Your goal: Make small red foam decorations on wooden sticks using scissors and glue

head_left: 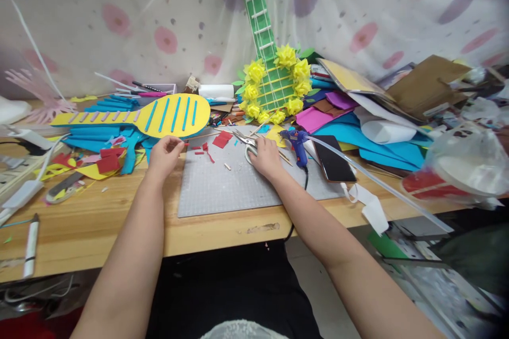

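My left hand [164, 154] rests at the left edge of the grey cutting mat [222, 190], its fingertips pinching a small piece at the rim of the yellow foam guitar shape [159, 115] with blue stripes. My right hand [265, 158] lies on the mat over the handles of the scissors [243, 139], whose blades point up and left. Red foam scraps [221, 140] lie between the two hands. A blue glue gun [297, 144] sits just right of my right hand.
A green foam guitar with yellow paper flowers [274, 82] leans against the curtain behind. A black phone [333, 159] lies right of the glue gun. Coloured foam sheets [369, 140] pile up at the right, scraps [99, 161] at the left. A white marker [30, 246] lies near the front edge.
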{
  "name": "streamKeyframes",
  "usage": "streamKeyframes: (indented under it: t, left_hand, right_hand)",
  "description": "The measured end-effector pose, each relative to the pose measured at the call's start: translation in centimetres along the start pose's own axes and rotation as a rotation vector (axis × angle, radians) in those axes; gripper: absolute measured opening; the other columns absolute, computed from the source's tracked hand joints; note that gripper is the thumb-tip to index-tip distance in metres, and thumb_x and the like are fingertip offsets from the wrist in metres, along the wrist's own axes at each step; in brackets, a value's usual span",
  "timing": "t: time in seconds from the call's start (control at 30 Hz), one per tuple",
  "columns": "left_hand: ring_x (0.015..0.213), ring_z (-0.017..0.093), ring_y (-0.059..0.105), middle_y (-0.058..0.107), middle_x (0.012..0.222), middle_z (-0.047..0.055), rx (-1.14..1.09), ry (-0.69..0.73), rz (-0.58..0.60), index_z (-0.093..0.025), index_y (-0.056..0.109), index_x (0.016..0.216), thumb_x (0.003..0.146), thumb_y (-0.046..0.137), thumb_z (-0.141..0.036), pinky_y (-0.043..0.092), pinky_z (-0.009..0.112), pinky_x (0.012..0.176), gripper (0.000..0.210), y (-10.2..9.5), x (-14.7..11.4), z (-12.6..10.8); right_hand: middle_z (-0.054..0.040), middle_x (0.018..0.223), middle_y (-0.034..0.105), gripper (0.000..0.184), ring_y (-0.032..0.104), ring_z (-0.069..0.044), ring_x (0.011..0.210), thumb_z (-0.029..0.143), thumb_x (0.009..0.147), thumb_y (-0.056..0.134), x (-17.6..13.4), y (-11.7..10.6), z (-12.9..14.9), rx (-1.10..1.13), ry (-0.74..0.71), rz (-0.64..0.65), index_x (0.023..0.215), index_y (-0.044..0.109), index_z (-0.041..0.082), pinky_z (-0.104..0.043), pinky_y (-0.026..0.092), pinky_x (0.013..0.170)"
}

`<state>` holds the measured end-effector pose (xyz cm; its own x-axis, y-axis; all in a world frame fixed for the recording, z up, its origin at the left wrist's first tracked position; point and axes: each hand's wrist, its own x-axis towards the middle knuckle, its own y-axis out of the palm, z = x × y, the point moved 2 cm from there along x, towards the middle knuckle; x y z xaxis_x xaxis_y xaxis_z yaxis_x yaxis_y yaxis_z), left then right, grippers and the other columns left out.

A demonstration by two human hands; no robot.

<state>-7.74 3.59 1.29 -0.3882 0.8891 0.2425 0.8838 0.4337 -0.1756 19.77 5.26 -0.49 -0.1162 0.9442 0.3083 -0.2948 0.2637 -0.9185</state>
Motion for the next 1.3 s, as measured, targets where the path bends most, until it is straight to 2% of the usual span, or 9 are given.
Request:
streamKeyframes:
  t: [0.2, 0.3, 0.47, 0.67, 0.8, 0.93, 1.03, 1.17, 1.3]
  left_hand:
    - [0.04, 0.007, 0.041, 0.051, 0.058, -0.003, 0.184, -0.028, -0.009, -0.019, 0.051, 0.071, 0.072, 0.054, -0.024, 0.035, 0.021, 0.043, 0.006, -0.3, 0.4, 1.1]
    - [0.047, 0.009, 0.049, 0.055, 0.068, -0.002, 0.152, -0.058, 0.019, -0.019, 0.049, 0.075, 0.072, 0.053, -0.024, 0.04, 0.022, 0.047, 0.007, 0.5, 0.0, 1.1]
    - [0.06, 0.014, 0.055, 0.058, 0.068, 0.0, 0.448, 0.04, 0.145, -0.02, 0.052, 0.077, 0.074, 0.054, -0.029, 0.04, 0.026, 0.056, 0.01, 2.0, -1.2, 1.0]
    - [0.075, 0.019, 0.056, 0.061, 0.084, 0.003, 0.811, 0.186, 0.139, -0.022, 0.058, 0.079, 0.075, 0.054, -0.03, 0.038, 0.03, 0.063, 0.009, 2.5, -1.9, 0.6]
    - [0.079, 0.02, 0.055, 0.059, 0.088, 0.006, 0.783, 0.244, 0.071, -0.021, 0.057, 0.076, 0.075, 0.056, -0.033, 0.038, 0.03, 0.066, 0.012, 2.6, -1.8, 0.5]
    - [0.074, 0.019, 0.053, 0.056, 0.076, 0.004, 0.662, 0.178, -0.031, -0.02, 0.051, 0.074, 0.08, 0.049, -0.037, 0.037, 0.029, 0.064, 0.018, 2.3, -1.5, 0.7]
    - [0.069, 0.018, 0.051, 0.054, 0.071, 0.002, 0.598, 0.126, -0.039, -0.02, 0.047, 0.073, 0.08, 0.048, -0.037, 0.036, 0.028, 0.062, 0.018, 2.3, -1.4, 0.8]
    - [0.062, 0.016, 0.047, 0.049, 0.065, 0.0, 0.524, 0.091, -0.066, -0.021, 0.042, 0.07, 0.082, 0.044, -0.036, 0.034, 0.027, 0.06, 0.019, 2.3, -1.4, 0.7]
    - [0.06, 0.015, 0.045, 0.042, 0.058, -0.001, 0.448, 0.118, -0.153, -0.021, 0.036, 0.062, 0.087, 0.034, -0.034, 0.035, 0.027, 0.062, 0.028, 2.0, -1.4, 0.7]
  right_hand:
    - [-0.0141, 0.102, 0.057, 0.03, 0.046, -0.027, 0.097, 0.026, 0.078, 0.051, 0.1, -0.1, 0.0, 0.082, -0.033, -0.093, 0.104, 0.056, 0.013, -0.036, 0.034, 0.086]
    - [-0.0118, 0.096, 0.058, 0.022, 0.047, -0.024, 0.094, 0.028, 0.08, 0.05, 0.1, 0.1, 0.5, 0.143, -0.11, -0.141, 0.096, 0.058, 0.015, -0.035, 0.034, 0.083]
    - [-0.0069, 0.084, 0.059, 0.024, 0.048, -0.019, 0.084, 0.04, 0.082, 0.05, -0.6, 1.0, 2.6, 0.188, -0.347, -0.026, 0.084, 0.058, 0.017, -0.031, 0.034, 0.077]
    - [-0.008, 0.087, 0.059, 0.026, 0.048, -0.02, 0.083, 0.042, 0.081, 0.052, -1.4, 1.7, 4.6, 0.117, -0.451, 0.075, 0.085, 0.056, 0.016, -0.031, 0.033, 0.075]
    - [-0.0085, 0.088, 0.059, 0.014, 0.048, -0.019, 0.084, 0.028, 0.084, 0.049, -1.2, 2.0, 4.5, 0.108, -0.474, 0.099, 0.086, 0.056, 0.016, -0.03, 0.033, 0.076]
    - [-0.0104, 0.09, 0.06, 0.017, 0.049, -0.02, 0.085, 0.022, 0.088, 0.042, -0.9, 1.9, 4.1, 0.129, -0.419, 0.093, 0.089, 0.056, 0.013, -0.03, 0.034, 0.076]
    - [-0.0098, 0.089, 0.06, 0.017, 0.049, -0.019, 0.084, 0.024, 0.087, 0.043, -0.9, 1.6, 4.0, 0.155, -0.405, 0.101, 0.089, 0.056, 0.013, -0.03, 0.035, 0.076]
    - [-0.0088, 0.093, 0.059, 0.019, 0.049, -0.019, 0.088, 0.032, 0.082, 0.054, -1.1, 1.4, 4.1, 0.191, -0.534, 0.126, 0.09, 0.056, 0.015, -0.03, 0.035, 0.079]
    - [-0.0077, 0.088, 0.059, 0.012, 0.05, -0.018, 0.084, 0.026, 0.083, 0.053, -0.9, 1.5, 4.0, 0.188, -0.502, 0.148, 0.085, 0.057, 0.015, -0.029, 0.036, 0.076]
